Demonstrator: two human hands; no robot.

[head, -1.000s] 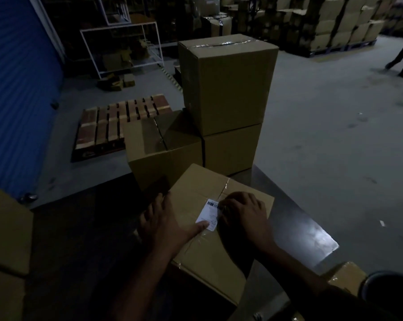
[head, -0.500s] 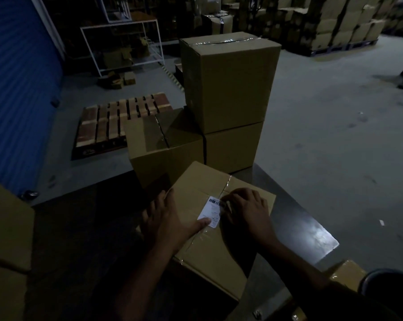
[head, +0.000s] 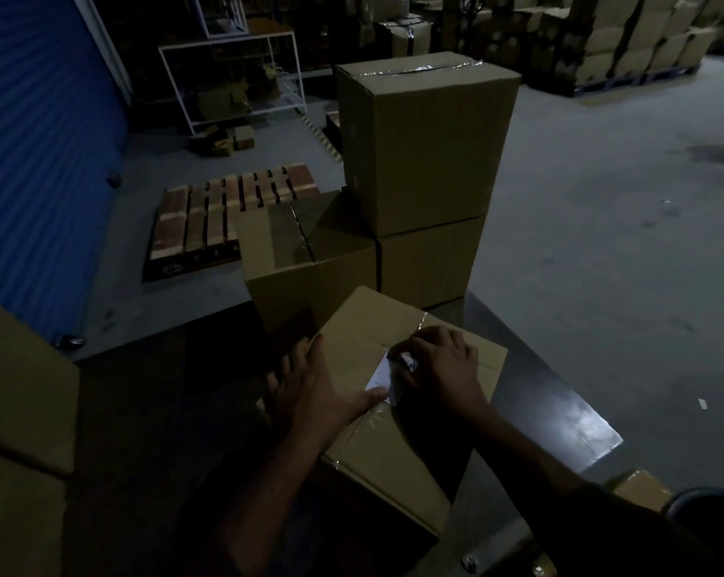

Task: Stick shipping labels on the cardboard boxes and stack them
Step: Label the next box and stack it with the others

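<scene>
A taped cardboard box (head: 398, 443) lies on the dark metal table (head: 531, 393) in front of me. A white shipping label (head: 380, 377) sits on its top. My left hand (head: 314, 393) lies flat on the box, its thumb on the label's lower corner. My right hand (head: 439, 364) covers the label's right side, fingers curled over its edge and pressing on it. Beyond the table stand stacked boxes: a tall one (head: 427, 143) on a lower one (head: 427, 264), with a third box (head: 306, 264) to their left.
A wooden pallet (head: 223, 218) lies on the grey floor at the left, beside a blue shutter wall (head: 39, 160). Cardboard boxes (head: 19, 410) sit at my near left. A white metal rack (head: 231, 81) and pallets of boxes (head: 635, 39) fill the back.
My right hand has slid left over the label, covering its barcode end. My left hand keeps its place on the box. The person walking at the far right has left the view.
</scene>
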